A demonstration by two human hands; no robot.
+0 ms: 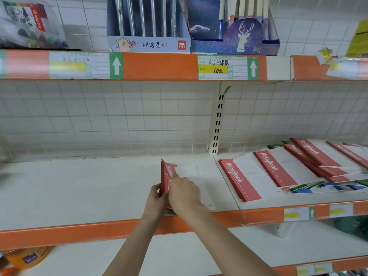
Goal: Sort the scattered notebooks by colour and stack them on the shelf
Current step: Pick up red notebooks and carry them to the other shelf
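Observation:
A small stack of red-and-white notebooks (191, 172) lies on the white middle shelf (79, 192), its left spine edge lifted. My left hand (156, 202) grips that red spine edge from the left. My right hand (185, 194) rests on top of the stack, with a finger touching the red band. To the right, scattered notebooks (278, 170) lie overlapping, mostly red on top. Green notebooks (275, 146) and blue notebooks (302, 191) peek out from under them.
An orange shelf lip (99, 232) runs along the front. A slotted upright post (218, 120) divides the two shelf bays. The upper shelf holds pen display boxes (148, 26). A lower shelf (179, 253) shows below, with an orange tub (27, 257) at the left.

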